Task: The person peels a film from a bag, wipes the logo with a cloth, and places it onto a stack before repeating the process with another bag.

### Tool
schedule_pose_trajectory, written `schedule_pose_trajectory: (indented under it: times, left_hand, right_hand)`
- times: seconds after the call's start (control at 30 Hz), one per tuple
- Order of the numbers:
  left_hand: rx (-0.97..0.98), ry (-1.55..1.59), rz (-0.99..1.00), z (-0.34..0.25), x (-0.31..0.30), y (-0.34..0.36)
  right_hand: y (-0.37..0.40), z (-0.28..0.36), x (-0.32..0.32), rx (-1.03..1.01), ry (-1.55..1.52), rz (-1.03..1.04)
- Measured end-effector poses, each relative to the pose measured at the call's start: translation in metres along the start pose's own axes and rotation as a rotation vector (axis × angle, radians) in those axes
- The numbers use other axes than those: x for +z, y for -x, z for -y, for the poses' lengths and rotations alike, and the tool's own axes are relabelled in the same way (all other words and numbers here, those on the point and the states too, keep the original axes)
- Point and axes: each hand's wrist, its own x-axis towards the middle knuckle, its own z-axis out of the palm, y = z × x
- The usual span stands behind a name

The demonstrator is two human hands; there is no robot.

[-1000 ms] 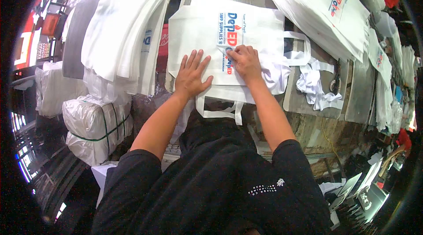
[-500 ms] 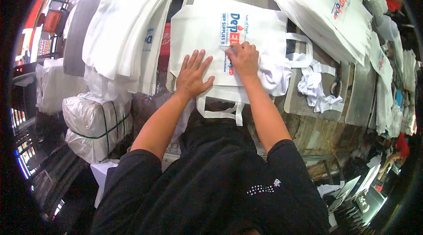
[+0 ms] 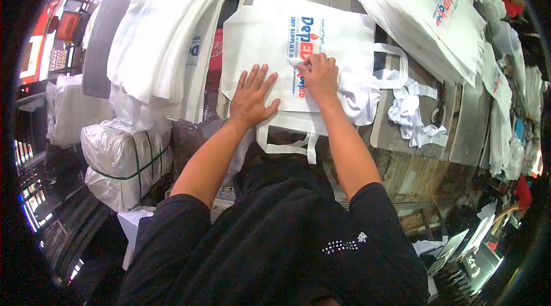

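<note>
A white tote bag (image 3: 258, 33) with blue and red print lies flat in front of me, its handles toward my body and to the right. My left hand (image 3: 251, 98) rests on its left part, palm down with the fingers spread. Over the print, my right hand (image 3: 321, 79) is closed in a pinch. A small pale fold of the bag rises at its fingertips, and part of the lettering is hidden behind the fingers. Beside my right wrist lies a crumpled white cloth (image 3: 359, 99).
Stacked white bags (image 3: 163, 24) lie on the left, and another printed stack (image 3: 413, 19) sits at the upper right. White fabric strips (image 3: 410, 113) are bunched on a grey board (image 3: 396, 139). A wrapped bundle (image 3: 123, 159) with green ties stands at lower left.
My right hand's fingers have drawn together into a tighter pinch and shifted slightly right, with a pale fold rising at their tips. My left hand stays in place.
</note>
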Motion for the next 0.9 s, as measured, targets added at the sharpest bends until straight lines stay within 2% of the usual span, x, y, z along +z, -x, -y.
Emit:
schedule_pose_trajectory:
  times: [0.1, 0.27, 0.37, 0.7, 0.9]
  left_hand:
    - [0.0, 0.004, 0.006, -0.001, -0.002, -0.001]
    - [-0.001, 0.022, 0.002, 0.0, -0.001, 0.0]
    - [-0.002, 0.011, 0.011, 0.0, 0.0, 0.0]
    - [0.005, 0.015, -0.017, 0.0, -0.001, 0.0]
    - [0.005, 0.018, -0.018, 0.0, -0.001, 0.0]
  right_hand:
    - [-0.005, 0.002, -0.002, 0.053, 0.007, 0.055]
    - [-0.018, 0.009, -0.012, 0.209, 0.036, 0.296]
    - [-0.021, 0.011, -0.015, 0.241, 0.048, 0.343]
    - [-0.029, 0.013, -0.016, 0.333, 0.028, 0.407]
    - [-0.024, 0.013, -0.016, 0.314, 0.022, 0.337]
